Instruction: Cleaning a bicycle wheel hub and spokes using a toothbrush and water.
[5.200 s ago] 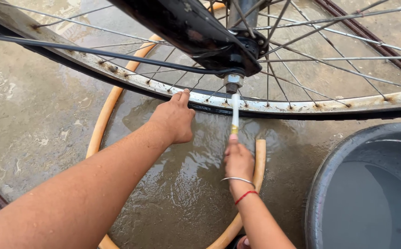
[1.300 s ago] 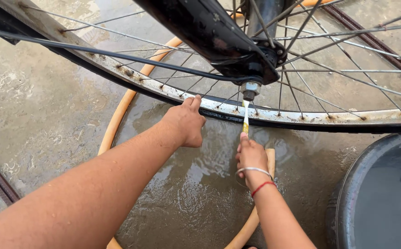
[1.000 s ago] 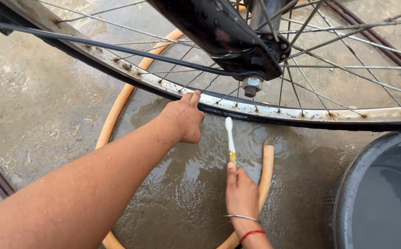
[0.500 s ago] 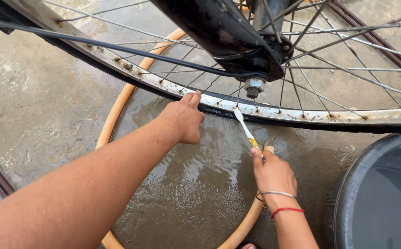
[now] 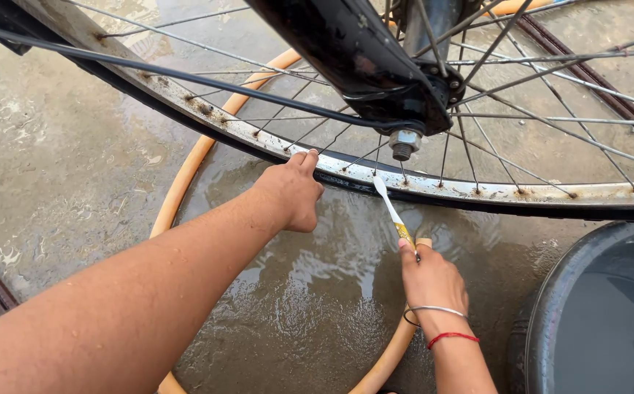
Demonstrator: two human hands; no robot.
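Since a second ago the toothbrush (image 5: 392,209) has tilted and its head has come up against the rusty wheel rim (image 5: 477,191). Nearest, the right hand (image 5: 432,279) (bangle and red thread at the wrist) has its fingers closed round the brush handle. Farther, the left hand (image 5: 294,191) grips the rim, above the orange hose (image 5: 178,186).

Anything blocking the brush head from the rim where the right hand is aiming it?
Nothing visible does. The right hand holds the white toothbrush with its head already against the rusty wheel rim, just below the axle nut. The left hand grips the rim further left, apart from the brush. The spokes lie beyond the rim edge.
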